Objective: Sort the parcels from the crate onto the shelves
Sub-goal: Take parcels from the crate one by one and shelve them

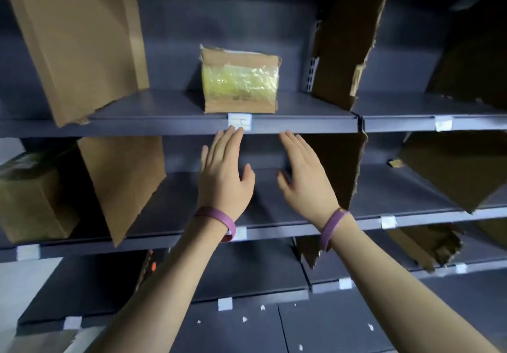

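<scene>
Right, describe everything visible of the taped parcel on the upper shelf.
The parcel is a brown cardboard box, its front face covered in glossy, wrinkled yellowish tape. Its top left corner looks torn. It sits flat and upright on the upper shelf near the front edge, just behind a white label, apart from the cardboard dividers on either side. Only the shelf touches it: the left hand and right hand are open below it, clear of it.

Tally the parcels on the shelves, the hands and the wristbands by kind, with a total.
Parcels: 2, the taped parcel and the far-left parcel.
Hands: 2, the left hand and the right hand, both empty.
Purple wristbands: 2, the left wristband and the right wristband.
Total: 6.
</scene>
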Demonstrator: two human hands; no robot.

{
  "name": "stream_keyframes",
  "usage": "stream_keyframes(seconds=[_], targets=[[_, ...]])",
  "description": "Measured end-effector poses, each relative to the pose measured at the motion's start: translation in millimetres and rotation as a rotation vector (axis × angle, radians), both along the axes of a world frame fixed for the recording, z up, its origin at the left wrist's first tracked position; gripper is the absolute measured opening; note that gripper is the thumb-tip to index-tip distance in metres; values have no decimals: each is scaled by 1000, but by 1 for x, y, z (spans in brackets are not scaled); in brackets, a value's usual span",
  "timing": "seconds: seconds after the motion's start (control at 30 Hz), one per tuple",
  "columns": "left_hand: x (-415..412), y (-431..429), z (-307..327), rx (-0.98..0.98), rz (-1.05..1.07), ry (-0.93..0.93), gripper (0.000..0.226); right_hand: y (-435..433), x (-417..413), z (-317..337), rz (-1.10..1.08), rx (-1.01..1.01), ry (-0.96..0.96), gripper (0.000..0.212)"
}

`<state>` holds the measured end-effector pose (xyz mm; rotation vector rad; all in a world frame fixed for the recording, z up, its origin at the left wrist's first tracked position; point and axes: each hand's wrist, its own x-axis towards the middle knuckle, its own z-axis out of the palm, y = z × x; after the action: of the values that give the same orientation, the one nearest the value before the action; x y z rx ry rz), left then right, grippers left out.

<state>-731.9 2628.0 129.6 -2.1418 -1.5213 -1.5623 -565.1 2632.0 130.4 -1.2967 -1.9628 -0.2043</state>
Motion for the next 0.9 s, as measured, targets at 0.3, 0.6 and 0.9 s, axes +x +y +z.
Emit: stream_keyframes(seconds=[0.3,0.6,0.9], targets=[[125,-50,-55,-222,-304,206,69,-90,115,-67,-354,-143,22,72],[308,-110,-80,-286,-542,336,69,-191,285,-98,-628,-163,69,72],[505,-195,-95,-332,-792,397,70,-300,455,-117,-856,-187,88,73]])
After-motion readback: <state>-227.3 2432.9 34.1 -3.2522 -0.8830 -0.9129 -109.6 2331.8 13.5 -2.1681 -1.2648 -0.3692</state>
